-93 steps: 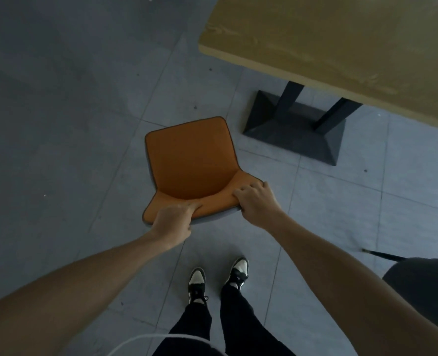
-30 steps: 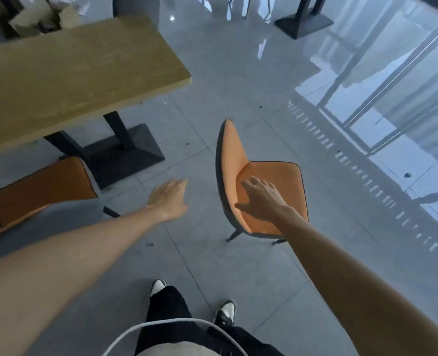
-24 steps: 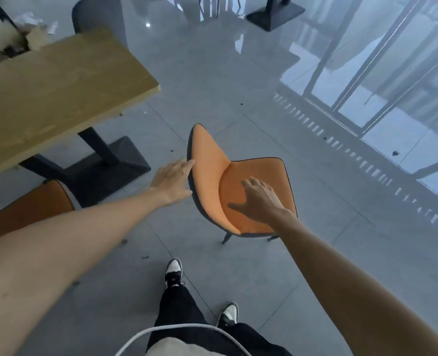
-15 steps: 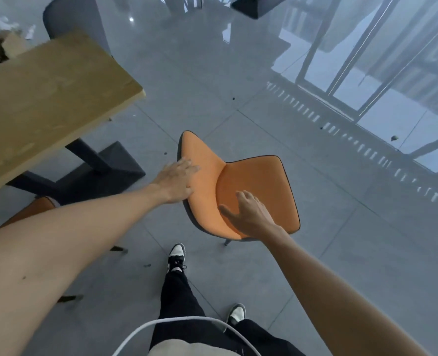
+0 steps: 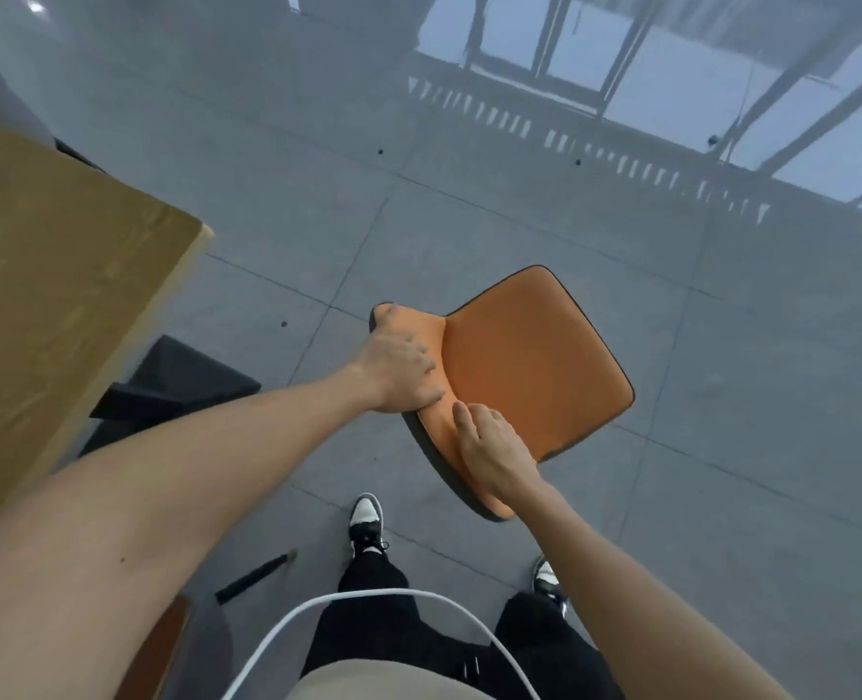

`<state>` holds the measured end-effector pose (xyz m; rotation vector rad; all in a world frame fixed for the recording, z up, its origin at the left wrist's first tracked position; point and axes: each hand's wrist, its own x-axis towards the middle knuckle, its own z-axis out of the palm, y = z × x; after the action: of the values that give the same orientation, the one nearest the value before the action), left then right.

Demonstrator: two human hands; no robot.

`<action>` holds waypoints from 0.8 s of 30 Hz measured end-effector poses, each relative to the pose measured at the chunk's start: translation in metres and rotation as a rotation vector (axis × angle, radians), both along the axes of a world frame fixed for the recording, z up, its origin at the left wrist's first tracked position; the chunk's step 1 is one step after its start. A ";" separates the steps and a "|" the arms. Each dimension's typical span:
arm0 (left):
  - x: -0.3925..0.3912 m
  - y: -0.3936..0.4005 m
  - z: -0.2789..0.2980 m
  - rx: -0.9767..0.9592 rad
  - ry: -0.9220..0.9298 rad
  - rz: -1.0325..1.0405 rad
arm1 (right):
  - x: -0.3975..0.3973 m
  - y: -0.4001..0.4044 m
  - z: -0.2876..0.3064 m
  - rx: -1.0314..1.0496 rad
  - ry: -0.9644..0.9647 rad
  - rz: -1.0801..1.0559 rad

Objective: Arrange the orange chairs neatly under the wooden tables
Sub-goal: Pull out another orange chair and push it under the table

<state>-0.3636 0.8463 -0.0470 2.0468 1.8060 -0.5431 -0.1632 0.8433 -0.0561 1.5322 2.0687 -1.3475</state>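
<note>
The orange chair [image 5: 530,366] stands on the grey floor [image 5: 469,219], out in the open and well to the right of the wooden table [image 5: 55,275]. Its seat points away from the person and its back is the near edge. Both hands are on that back. The left hand [image 5: 401,368] is wrapped over the top edge at the far end, with the thumb behind and the fingers [image 5: 426,356] lying on the orange front, so it is gripping the chair. The right hand [image 5: 489,449] lies on the near end of the back, just beside the left hand, fingers curled over the orange pad and holding it too. The table's dark foot [image 5: 186,381] sits on the floor between the table and the chair. The person's shoes [image 5: 366,517] are just below the chair
</note>
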 end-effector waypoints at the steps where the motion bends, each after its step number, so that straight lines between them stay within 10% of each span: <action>1: -0.003 0.005 -0.002 -0.004 -0.005 -0.039 | -0.005 -0.004 0.000 -0.001 -0.016 -0.041; 12: -0.016 0.018 -0.010 -0.073 -0.100 -0.122 | -0.038 -0.067 -0.004 0.315 -0.227 -0.403; 24: -0.017 -0.038 -0.011 0.006 -0.115 0.014 | -0.027 -0.096 -0.020 0.659 -0.159 -0.248</action>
<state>-0.3803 0.8084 -0.0581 2.0246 1.7562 -0.4078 -0.1903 0.7474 -0.0760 2.1222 2.4076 -0.5766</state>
